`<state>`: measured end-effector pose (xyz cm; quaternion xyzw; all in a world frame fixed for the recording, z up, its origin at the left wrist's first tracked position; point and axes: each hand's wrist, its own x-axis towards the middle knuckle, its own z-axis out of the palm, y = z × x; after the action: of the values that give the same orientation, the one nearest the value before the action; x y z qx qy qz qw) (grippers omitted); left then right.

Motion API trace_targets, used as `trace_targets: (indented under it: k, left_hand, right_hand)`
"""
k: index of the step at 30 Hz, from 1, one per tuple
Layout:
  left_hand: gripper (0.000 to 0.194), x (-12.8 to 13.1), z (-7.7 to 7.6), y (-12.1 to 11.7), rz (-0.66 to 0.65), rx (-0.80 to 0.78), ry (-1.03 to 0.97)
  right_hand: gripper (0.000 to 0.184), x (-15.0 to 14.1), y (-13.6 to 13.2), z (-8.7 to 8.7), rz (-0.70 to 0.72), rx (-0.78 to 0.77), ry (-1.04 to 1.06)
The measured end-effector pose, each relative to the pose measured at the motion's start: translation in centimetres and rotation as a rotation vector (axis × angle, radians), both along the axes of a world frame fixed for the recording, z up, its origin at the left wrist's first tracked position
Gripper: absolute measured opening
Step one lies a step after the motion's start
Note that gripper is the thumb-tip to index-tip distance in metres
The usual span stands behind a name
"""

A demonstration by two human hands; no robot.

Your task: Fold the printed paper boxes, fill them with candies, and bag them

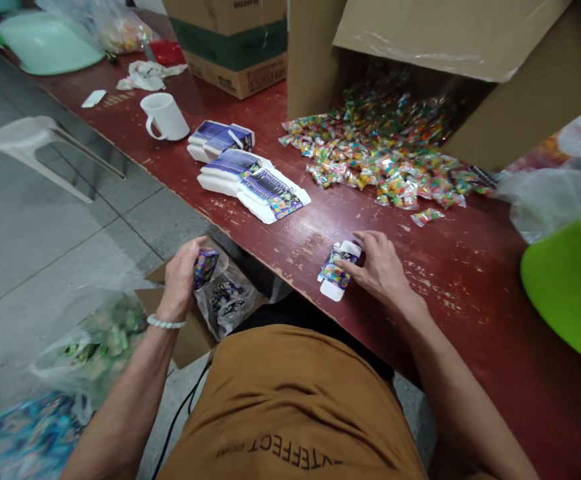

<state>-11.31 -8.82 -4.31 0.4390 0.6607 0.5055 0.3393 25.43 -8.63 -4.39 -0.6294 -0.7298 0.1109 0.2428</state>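
Observation:
My left hand [181, 275] grips a small purple printed box [206, 268] above an open carton [190, 337] on the floor, which holds a plastic bag with similar dark boxes [227, 293]. On the red table, my right hand [377, 260] has its thumb and fingers around a small purple carton [339, 270] with white end flaps out. Beyond it lie stacks of flattened purple-and-white cartons [265, 190]. Farther back, many small wrapped candies [370, 160] spill from a big cardboard box on its side [495, 127]. A single wrapped candy [427, 217] lies nearer my right hand.
A white mug [165, 117] stands left of the carton stacks. At the right edge is a green tub [570, 280]. A taped cardboard box [230, 47] stands at the back. A white stool [35, 137] and filled plastic bags [100, 340] are on the floor at left.

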Motion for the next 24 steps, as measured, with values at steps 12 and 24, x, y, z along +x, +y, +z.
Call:
trace_targets:
  k: [12,24]
  left_hand:
    - [0.028,11.8,0.3,0.3,-0.451,0.195,0.255]
    - [0.064,13.9,4.0,-0.3,-1.284,-0.556,-0.963]
  right_hand:
    - [0.039,-0.5,0.1,-0.2,-0.103,-0.231,0.082]
    - [0.032,-4.9,-1.2,5.4,0.079,-0.394,1.358]
